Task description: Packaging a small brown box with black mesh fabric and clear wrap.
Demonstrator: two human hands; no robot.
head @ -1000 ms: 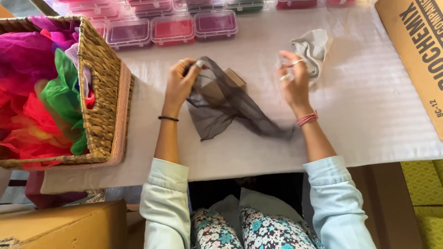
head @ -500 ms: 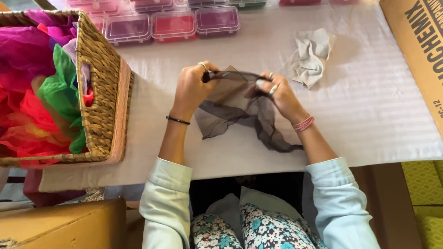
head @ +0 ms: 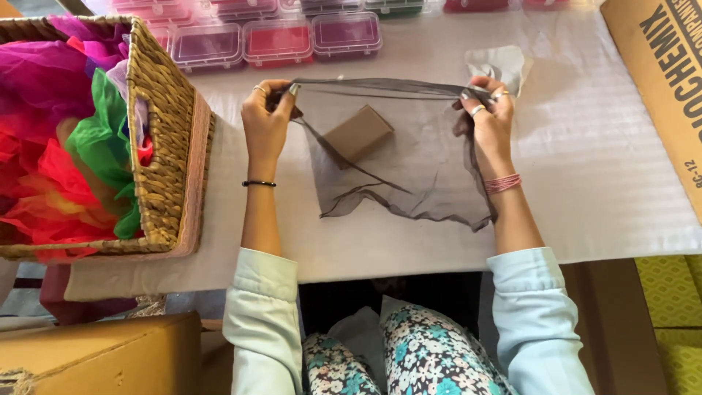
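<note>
I see a sheer grey mesh cloth [head: 409,168] stretched flat above the middle of the worktop [head: 585,183], its top edge pulled taut and its lower edge hanging loose and wavy toward the near edge. My left hand [head: 267,121] has its fingers pinched shut on the cloth's top left corner; my right hand [head: 488,121] is pinched shut on the top right corner. Both hands are well apart, with forearms reaching in from the near edge.

Through the mesh I can make out a small brown box [head: 358,133] lying on the worktop, tilted, just right of my left hand. A pale grey rag [head: 501,64] lies crumpled just beyond my right hand.

Along the far edge runs a row of clear tubs [head: 278,40] with coloured contents. At the left edge stands a wicker basket [head: 164,146] full of bright tulle [head: 58,124], close to my left wrist. A cardboard carton [head: 662,80] crowds the far right corner. Bare worktop shows to the right of my right arm and between basket and left arm.
</note>
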